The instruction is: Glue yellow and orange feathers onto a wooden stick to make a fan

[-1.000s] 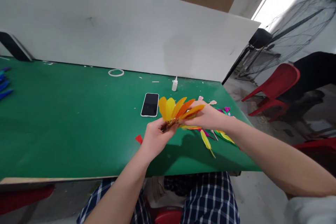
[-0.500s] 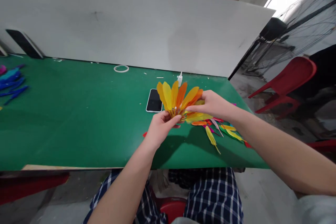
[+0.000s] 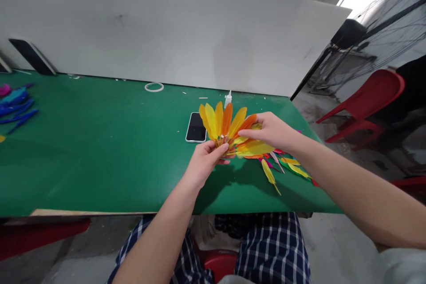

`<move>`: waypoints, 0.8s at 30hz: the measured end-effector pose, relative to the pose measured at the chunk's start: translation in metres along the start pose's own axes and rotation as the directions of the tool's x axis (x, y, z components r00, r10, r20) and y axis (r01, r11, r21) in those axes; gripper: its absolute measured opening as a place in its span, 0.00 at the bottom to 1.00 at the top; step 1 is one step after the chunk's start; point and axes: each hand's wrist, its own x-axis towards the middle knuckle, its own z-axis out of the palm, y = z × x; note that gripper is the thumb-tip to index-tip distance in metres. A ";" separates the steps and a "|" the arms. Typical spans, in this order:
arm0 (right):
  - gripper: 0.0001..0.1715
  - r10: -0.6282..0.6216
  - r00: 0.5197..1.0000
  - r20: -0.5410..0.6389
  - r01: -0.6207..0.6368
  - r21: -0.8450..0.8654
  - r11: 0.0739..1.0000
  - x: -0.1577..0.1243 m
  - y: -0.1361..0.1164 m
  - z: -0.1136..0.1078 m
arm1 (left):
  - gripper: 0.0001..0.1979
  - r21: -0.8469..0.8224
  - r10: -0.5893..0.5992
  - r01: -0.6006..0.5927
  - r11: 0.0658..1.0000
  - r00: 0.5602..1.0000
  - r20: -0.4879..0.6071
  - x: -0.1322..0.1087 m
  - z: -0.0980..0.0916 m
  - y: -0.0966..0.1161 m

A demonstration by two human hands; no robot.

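A fan of yellow and orange feathers (image 3: 218,117) is spread above the green table, its quills drawn together at the base. My left hand (image 3: 207,159) pinches that base between thumb and fingers. At the fan's right side, my right hand (image 3: 264,129) has thumb and fingers closed on an orange feather (image 3: 246,124). Small shiny bits (image 3: 223,137) show where the quills meet; what they are I cannot make out. Below my right wrist lie loose feathers in several colours, with a single yellow feather (image 3: 270,176) nearer the front edge.
Behind the fan are a phone (image 3: 195,128) and a small white bottle (image 3: 228,98) with a pointed tip. A white ring (image 3: 154,87) lies farther left. Blue feathers (image 3: 16,106) sit at the far left. A white panel (image 3: 149,26) borders the green table (image 3: 100,151) at the back.
The feathers on the fan's right half have shifted and spread a little. My right hand has moved slightly right with the orange feather; my left hand keeps its hold on the base.
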 end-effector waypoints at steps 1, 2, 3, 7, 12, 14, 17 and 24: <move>0.13 0.006 1.000 0.002 -0.006 0.004 1.000 0.000 0.000 0.000 | 0.14 0.005 -0.003 0.003 1.000 1.000 0.001 0.000 0.000 0.000; 0.13 0.015 1.000 0.007 -0.015 0.008 1.000 0.000 0.000 0.000 | 0.14 0.012 -0.005 0.005 1.000 1.000 0.003 0.000 0.000 0.000; 0.13 0.025 1.000 0.013 -0.025 0.011 1.000 0.000 0.000 0.000 | 0.14 0.018 -0.007 0.006 1.000 1.000 0.004 -0.001 0.000 0.000; 0.12 0.058 0.998 0.014 -0.058 0.006 0.998 0.000 0.001 0.000 | 0.14 0.042 0.012 -0.012 0.999 1.000 0.003 -0.001 0.000 0.001; 0.12 0.054 0.998 0.012 -0.055 0.046 0.997 0.000 0.000 0.002 | 0.13 0.051 0.030 -0.030 0.998 1.000 -0.007 -0.001 0.001 0.001; 0.12 0.052 0.999 -0.001 -0.052 0.029 0.998 0.000 0.000 0.002 | 0.14 0.042 0.024 -0.024 0.999 1.000 0.000 -0.001 0.001 0.001; 0.12 0.063 0.998 -0.026 -0.064 -0.012 0.998 0.001 0.000 0.001 | 0.14 0.030 0.018 -0.018 0.999 1.000 0.021 -0.002 0.001 0.003; 0.11 0.037 0.999 -0.031 -0.039 -0.068 0.997 0.000 0.001 0.001 | 0.15 0.043 0.021 -0.023 0.999 0.999 0.035 -0.001 0.000 0.003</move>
